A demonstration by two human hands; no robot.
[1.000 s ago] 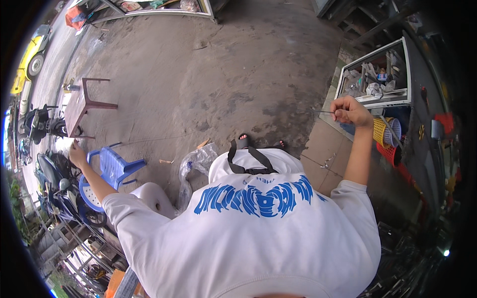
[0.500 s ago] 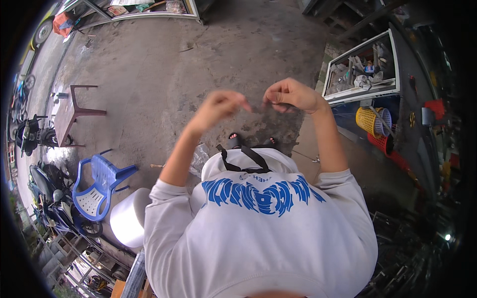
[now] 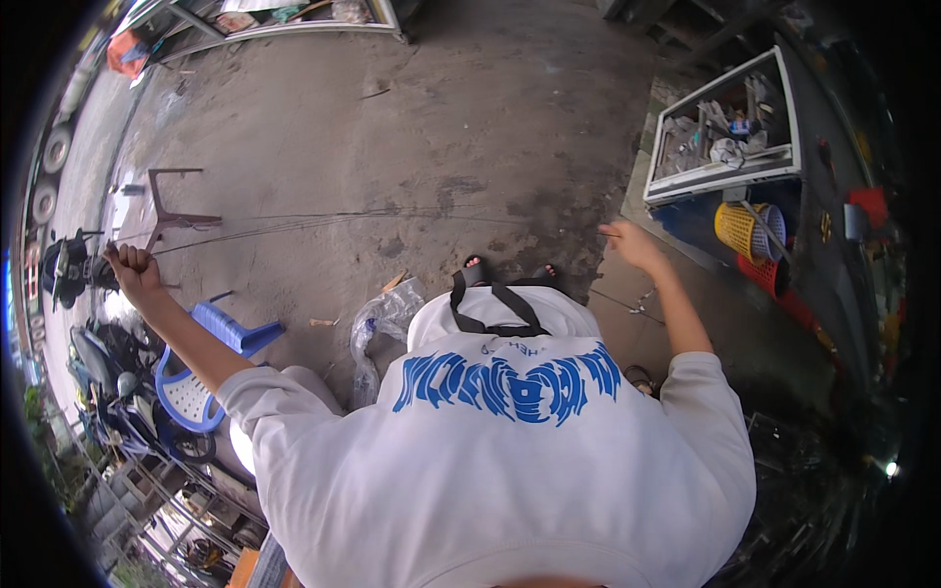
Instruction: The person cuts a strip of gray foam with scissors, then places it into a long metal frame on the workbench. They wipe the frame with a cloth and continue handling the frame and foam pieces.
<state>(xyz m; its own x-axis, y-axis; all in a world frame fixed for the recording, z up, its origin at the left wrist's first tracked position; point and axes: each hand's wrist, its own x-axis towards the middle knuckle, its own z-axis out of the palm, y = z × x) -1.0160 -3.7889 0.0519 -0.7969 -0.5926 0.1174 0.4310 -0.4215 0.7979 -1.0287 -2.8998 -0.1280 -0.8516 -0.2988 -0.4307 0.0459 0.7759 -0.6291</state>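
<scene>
A thin dark string [image 3: 382, 213] stretches nearly level across in front of me, in what look like two strands that blur toward the right. My left hand [image 3: 135, 274] is closed on its left end, with the arm reaching far out to the left. At the other side my right hand [image 3: 635, 245] pinches the right end between thumb and fingers. The string hangs in the air above the concrete floor [image 3: 470, 127], and my arms are spread wide.
A blue plastic chair [image 3: 191, 392] and parked motorbikes [image 3: 103, 377] stand to the left, near a brown table [image 3: 186, 220]. Crumpled clear plastic [image 3: 377, 328] lies by my feet. On the right are a glass-fronted cabinet [image 3: 654, 167] and a yellow basket [image 3: 737, 231].
My hands were close together in front of me; now they are far apart, the left moved well left and the right slightly right and down. The string is drawn out between them.
</scene>
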